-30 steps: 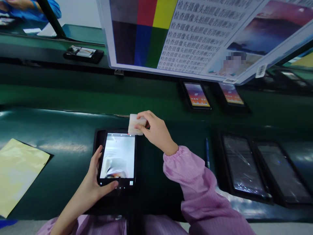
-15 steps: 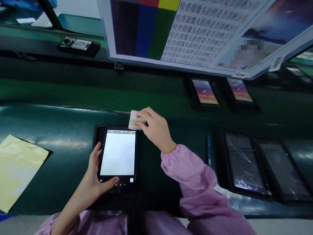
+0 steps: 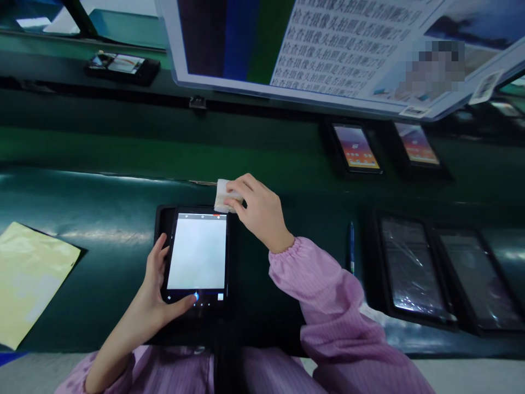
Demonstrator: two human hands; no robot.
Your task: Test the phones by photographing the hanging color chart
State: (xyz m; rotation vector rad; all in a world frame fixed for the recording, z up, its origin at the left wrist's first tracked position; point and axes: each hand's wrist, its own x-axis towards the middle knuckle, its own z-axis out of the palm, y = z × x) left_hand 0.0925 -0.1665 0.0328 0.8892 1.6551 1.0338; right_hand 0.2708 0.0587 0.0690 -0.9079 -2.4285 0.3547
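Observation:
A tablet (image 3: 197, 251) with a bright, nearly blank white screen lies in a black tray (image 3: 165, 219) on the green bench. My left hand (image 3: 158, 295) grips its lower left side, fingers along the left edge and thumb on the lower screen, where a small blue glow shows at the thumb tip. Pinched in my right hand (image 3: 262, 212) is a small white pad (image 3: 225, 196), which looks like folded cloth. The pad sits at the tablet's top right corner and hides it; whether it presses on the tablet I cannot tell.
To the right are a blue pen (image 3: 351, 249) and two dark tablets in trays (image 3: 414, 268). Behind them, two lit tablets (image 3: 356, 146) stand below a printed chart board (image 3: 328, 60). Yellow paper (image 3: 35, 279) lies left; an opened device (image 3: 123, 65) rests on the back ledge.
My left thumb has come down onto the lower screen, and a blue glow now shows there. My right hand still holds the white pad at the same corner. The whole view has shifted slightly.

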